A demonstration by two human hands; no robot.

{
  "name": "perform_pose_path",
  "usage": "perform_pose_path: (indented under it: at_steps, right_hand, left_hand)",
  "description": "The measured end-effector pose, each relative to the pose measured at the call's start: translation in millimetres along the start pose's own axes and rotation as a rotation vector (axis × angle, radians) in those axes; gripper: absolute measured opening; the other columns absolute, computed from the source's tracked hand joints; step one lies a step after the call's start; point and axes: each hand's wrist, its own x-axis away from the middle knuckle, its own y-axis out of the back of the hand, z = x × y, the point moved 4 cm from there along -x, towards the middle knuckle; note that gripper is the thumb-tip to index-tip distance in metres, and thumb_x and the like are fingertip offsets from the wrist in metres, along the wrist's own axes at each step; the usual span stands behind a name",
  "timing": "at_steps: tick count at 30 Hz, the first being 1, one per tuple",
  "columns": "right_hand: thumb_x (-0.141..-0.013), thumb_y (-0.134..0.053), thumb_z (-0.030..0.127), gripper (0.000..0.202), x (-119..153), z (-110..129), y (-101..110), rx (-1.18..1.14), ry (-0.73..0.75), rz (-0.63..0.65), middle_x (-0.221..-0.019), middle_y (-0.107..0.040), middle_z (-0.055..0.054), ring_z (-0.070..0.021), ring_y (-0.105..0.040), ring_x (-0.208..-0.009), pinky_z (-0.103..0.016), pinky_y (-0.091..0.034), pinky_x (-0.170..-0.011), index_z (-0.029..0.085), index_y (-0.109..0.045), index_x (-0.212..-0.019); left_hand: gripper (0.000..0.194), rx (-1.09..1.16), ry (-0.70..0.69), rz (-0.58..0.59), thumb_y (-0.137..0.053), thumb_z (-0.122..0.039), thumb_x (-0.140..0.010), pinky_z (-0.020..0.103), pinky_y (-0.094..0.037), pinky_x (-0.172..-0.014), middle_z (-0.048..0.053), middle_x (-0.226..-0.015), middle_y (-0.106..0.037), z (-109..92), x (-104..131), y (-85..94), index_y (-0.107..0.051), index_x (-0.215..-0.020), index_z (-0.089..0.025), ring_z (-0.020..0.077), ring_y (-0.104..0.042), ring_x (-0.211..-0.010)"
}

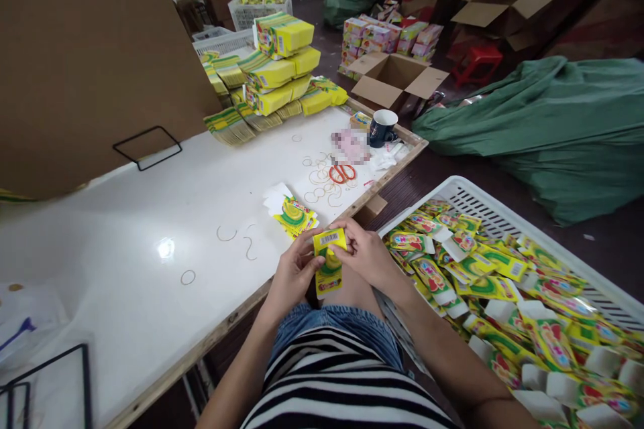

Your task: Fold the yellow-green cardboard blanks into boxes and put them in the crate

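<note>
While your left hand [296,268] and right hand [367,253] both pinch a yellow barcoded carton [330,267] just off the near edge of the white table [151,211], similar cartons [296,216] lie inside that edge.

White, wood-edged table [151,214] with a bright glare spot [165,249], dark floor [405,177] and red stool [480,62] beyond

A black-and-white striped top [342,382] fills the bottom centre of the frame, with blue denim shorts [292,332] showing just above it.
</note>
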Motion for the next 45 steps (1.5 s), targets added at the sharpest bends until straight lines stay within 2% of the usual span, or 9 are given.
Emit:
perform_pose_path:
  at_steps: [11,17,22,27,31,34,36,39,45]
  right_hand:
    - [-0.080,-0.060,0.022,0.027,0.1,-1.4,-11.6,0.088,-0.033,-0.129,-0.075,-0.065,0.000,-0.0176,-0.061,-0.064,-0.026,-0.043,-0.061,0.023,-0.051,-0.106]
    - [-0.080,-0.060,0.021,0.029,2.4,-7.1,-11.0,0.090,-0.017,-0.171,-0.073,-0.061,0.000,-0.0166,-0.057,-0.061,-0.026,-0.043,-0.061,0.022,-0.053,-0.109]
    - [-0.087,-0.057,0.027,0.025,3.6,-12.0,-3.1,-0.128,0.064,-0.063,-0.083,-0.062,-0.002,-0.0143,-0.054,-0.064,-0.026,-0.045,-0.060,0.021,-0.060,-0.112]
    - [-0.089,-0.059,0.033,0.023,7.8,-17.1,-4.1,-0.343,0.047,-0.117,-0.106,-0.067,-0.006,-0.0179,-0.063,-0.085,-0.029,-0.051,-0.073,0.021,-0.062,-0.109]
    - [-0.091,-0.055,0.037,0.021,29.7,-29.9,37.7,-0.106,-0.005,-0.188,-0.101,-0.068,-0.007,-0.0230,-0.063,-0.090,-0.038,-0.050,-0.082,0.023,-0.066,-0.101]
    - [-0.088,-0.056,0.042,0.025,45.4,-40.7,90.6,0.461,-0.047,-0.459,-0.099,-0.065,-0.013,-0.0315,-0.057,-0.098,-0.052,-0.041,-0.092,0.022,-0.071,-0.093]
    - [-0.087,-0.058,0.044,0.028,37.6,-43.1,97.4,0.606,-0.015,-0.512,-0.104,-0.064,-0.015,-0.0335,-0.054,-0.101,-0.053,-0.039,-0.092,0.022,-0.071,-0.100]
    - [-0.090,-0.058,0.039,0.024,-7.8,-40.4,50.0,0.447,0.092,-0.331,-0.102,-0.068,-0.011,-0.0280,-0.059,-0.095,-0.045,-0.043,-0.088,0.022,-0.069,-0.104]
    - [-0.078,-0.073,0.024,0.018,-91.7,-40.2,-60.8,0.337,-0.103,-0.126,-0.094,-0.071,-0.012,-0.0282,-0.062,-0.096,-0.043,-0.041,-0.090,0.017,-0.068,-0.094]
  left_hand:
    - [0.047,-0.019,-0.002,-0.056,-0.067,-0.031,-0.082,0.032,-0.055,-0.080,0.010,-0.114,-0.069,0.8,-4.7,0.0,-0.052,-0.125,-0.021,0.0203,-0.069,-0.090]
    - [0.048,-0.048,0.017,-0.064,-0.068,-0.027,-0.081,0.029,-0.055,-0.077,0.009,-0.113,-0.069,0.9,-8.3,1.9,-0.052,-0.125,-0.020,0.0183,-0.069,-0.086]
    - [0.046,-0.009,0.000,-0.041,-0.071,-0.029,-0.079,0.029,-0.055,-0.072,0.009,-0.104,-0.072,-4.7,-10.8,6.1,-0.054,-0.120,-0.018,0.0185,-0.070,-0.081]
    - [0.046,0.035,-0.009,0.001,-0.073,-0.030,-0.077,0.030,-0.057,-0.072,0.009,-0.104,-0.072,1.4,-13.1,-9.8,-0.055,-0.119,-0.019,0.0187,-0.070,-0.078]
    - [0.046,-0.153,-0.117,-0.041,-0.066,-0.031,-0.083,0.040,-0.054,-0.090,0.012,-0.119,-0.067,10.8,-15.5,-8.1,-0.054,-0.127,-0.022,0.0246,-0.067,-0.102]
    - [0.044,-0.567,-0.217,-0.288,-0.063,-0.029,-0.084,0.050,-0.037,-0.110,0.014,-0.134,-0.058,16.4,-19.1,22.7,-0.058,-0.127,-0.022,0.0302,-0.051,-0.128]
    - [0.040,-0.780,-0.217,-0.416,-0.062,-0.027,-0.084,0.055,-0.029,-0.114,0.015,-0.139,-0.053,24.4,-22.5,43.9,-0.061,-0.123,-0.019,0.0337,-0.041,-0.136]
    - [0.032,-0.929,-0.197,-0.394,-0.060,-0.024,-0.084,0.059,-0.025,-0.114,0.016,-0.139,-0.053,41.1,-29.2,58.0,-0.065,-0.116,-0.018,0.0354,-0.040,-0.137]
    - [0.030,-0.977,-0.227,-0.340,-0.055,-0.015,-0.086,0.061,-0.022,-0.114,0.015,-0.138,-0.056,50.1,-26.9,57.0,-0.065,-0.113,-0.021,0.0317,-0.045,-0.135]
